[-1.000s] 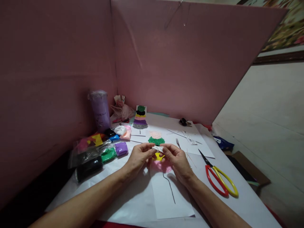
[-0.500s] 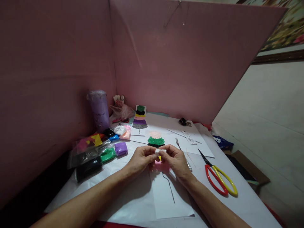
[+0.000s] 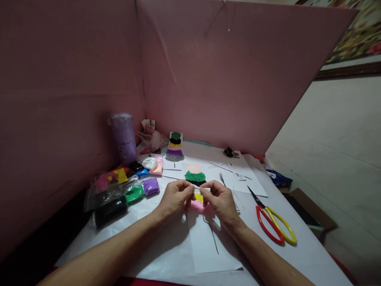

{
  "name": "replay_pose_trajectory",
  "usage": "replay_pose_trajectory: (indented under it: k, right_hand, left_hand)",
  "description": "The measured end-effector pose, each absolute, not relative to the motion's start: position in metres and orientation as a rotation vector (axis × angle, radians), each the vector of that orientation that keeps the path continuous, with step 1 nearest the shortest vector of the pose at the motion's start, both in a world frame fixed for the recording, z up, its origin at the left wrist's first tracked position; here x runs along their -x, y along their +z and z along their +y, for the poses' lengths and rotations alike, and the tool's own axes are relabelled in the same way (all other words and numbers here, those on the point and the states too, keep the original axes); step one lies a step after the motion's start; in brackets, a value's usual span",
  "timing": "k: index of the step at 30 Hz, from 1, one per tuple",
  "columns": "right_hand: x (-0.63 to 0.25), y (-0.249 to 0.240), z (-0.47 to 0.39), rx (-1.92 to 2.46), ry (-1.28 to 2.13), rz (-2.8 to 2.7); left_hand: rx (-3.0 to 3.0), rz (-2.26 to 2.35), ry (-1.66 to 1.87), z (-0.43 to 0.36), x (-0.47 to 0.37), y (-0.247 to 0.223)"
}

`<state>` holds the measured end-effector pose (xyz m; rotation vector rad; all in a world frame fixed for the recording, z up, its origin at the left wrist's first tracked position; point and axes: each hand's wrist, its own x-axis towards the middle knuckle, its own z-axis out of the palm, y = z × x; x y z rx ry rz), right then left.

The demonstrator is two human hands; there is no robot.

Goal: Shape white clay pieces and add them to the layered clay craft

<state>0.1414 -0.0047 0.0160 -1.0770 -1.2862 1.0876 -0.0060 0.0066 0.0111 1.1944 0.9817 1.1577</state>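
Between my fingertips stretches a thin piece of white modelling clay point(image 3: 197, 187). My left hand point(image 3: 177, 198) pinches one end, and my right hand point(image 3: 219, 198) pinches the other. Both hands hover over a white paper sheet point(image 3: 212, 260) that carries a drawn dark stem line. On that sheet lie textured clay bands: pale pink at the top, then a green band point(image 3: 195, 176), black, a yellow band point(image 3: 199, 197) and a pink band point(image 3: 197, 205). My fingers hide part of the black and lower bands.
Clay packets, among them a purple packet point(image 3: 151, 186) and a green packet point(image 3: 135, 194), lie left beside a purple tumbler point(image 3: 123, 139). Behind stands a finished-looking striped leaf card point(image 3: 175, 150). Scissors point(image 3: 274, 222) and a fork point(image 3: 222, 178) lie right; keys point(image 3: 229, 152) lie farther back.
The white clay has gone from a short, thick lump to a thinner, longer strip. My hands have drawn slightly apart, showing more of the yellow and pink bands.
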Motion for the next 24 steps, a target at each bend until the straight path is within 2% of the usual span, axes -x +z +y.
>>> replay_pose_trajectory:
  k: [8, 19, 24]
  right_hand:
    - [-0.161, 0.011, 0.014, 1.109, 1.059, -0.916]
    - [-0.145, 0.013, -0.004, 0.963, 1.402, -1.113]
    - [-0.142, 0.014, -0.005, 0.973, 1.365, -1.21]
  left_hand:
    - [-0.926, 1.061, 1.359, 0.019, 0.023, 0.021]
    - [-1.139, 0.887, 1.161, 0.006, 0.014, 0.017]
    - [-1.194, 0.9, 1.142, 0.007, 0.012, 0.015]
